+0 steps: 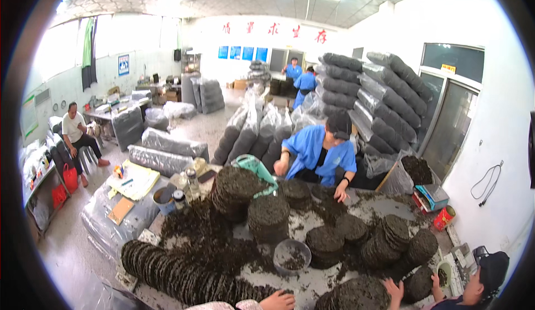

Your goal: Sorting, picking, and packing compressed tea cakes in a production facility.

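Observation:
At the bottom edge my left hand (278, 301), in a pale checked sleeve, rests palm down by the near end of a long row of dark round cakes (179, 274), apparently dried seaweed. The cakes stand on edge, leaning together. Whether its fingers grip anything is hidden. My right hand is out of view. Just beyond, a clear plastic bowl (292, 256) contains loose dark flakes. To its right is a stack of cakes (325, 245), and a wide pile of cakes (355, 294) lies nearer the bottom edge. Loose dark seaweed (200, 226) covers much of the table's left side.
Across the table a co-worker in blue (319, 155) bends over cakes. At the right, a co-worker in a black cap (487, 274) has both hands near a cake. A teal bag (255, 172) sits behind a tall stack (236, 191). Plastic-wrapped bales (388, 97) rise behind.

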`<state>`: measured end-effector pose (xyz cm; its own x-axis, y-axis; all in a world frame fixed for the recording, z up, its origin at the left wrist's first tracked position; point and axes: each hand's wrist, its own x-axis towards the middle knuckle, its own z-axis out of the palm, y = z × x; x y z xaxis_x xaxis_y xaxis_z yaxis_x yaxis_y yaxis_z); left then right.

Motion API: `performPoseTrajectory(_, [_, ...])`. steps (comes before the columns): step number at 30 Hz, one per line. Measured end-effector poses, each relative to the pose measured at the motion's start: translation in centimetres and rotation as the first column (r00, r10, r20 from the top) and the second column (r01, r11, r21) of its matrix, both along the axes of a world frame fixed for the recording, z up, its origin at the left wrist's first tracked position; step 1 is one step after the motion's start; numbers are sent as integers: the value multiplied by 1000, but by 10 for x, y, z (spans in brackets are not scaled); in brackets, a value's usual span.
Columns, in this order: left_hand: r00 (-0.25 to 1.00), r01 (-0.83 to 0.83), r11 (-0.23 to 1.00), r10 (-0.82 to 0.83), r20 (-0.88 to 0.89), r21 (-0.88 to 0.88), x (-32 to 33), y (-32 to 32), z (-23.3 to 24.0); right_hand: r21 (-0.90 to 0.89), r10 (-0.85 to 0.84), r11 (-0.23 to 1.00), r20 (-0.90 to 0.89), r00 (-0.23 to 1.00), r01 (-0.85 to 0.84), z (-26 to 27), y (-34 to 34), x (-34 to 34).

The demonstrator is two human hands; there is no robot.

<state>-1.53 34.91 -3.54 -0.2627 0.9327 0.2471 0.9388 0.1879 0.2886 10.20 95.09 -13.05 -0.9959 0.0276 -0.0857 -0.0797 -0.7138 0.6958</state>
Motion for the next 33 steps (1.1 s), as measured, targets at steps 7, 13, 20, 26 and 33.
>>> performPoseTrajectory(7, [999, -39, 996, 39, 0, -82, 11, -7, 14, -773, -158, 632, -199, 967, -55, -6, 19, 39])
performPoseTrajectory(13, [989, 89, 992, -99, -112, -86, -9, 17, 8, -830, -150, 82, -558, 816, -552, -19, 57, 135])
performPoseTrajectory(20, [997, -30, 979, 16, -70, -203, -10, -10, 13, 247, -639, -734, 61, 766, -632, 56, -174, 103])
performPoseTrajectory(26, [999, -20, 977, 12, -41, -214, 1, 3, 15, 409, -530, -718, 201, 824, -562, 116, -255, 114])
performPoseTrajectory(33, [998, -31, 962, 12, -69, -270, 15, 7, 11, 19, -468, -881, 103, 878, -472, 59, -331, 45])
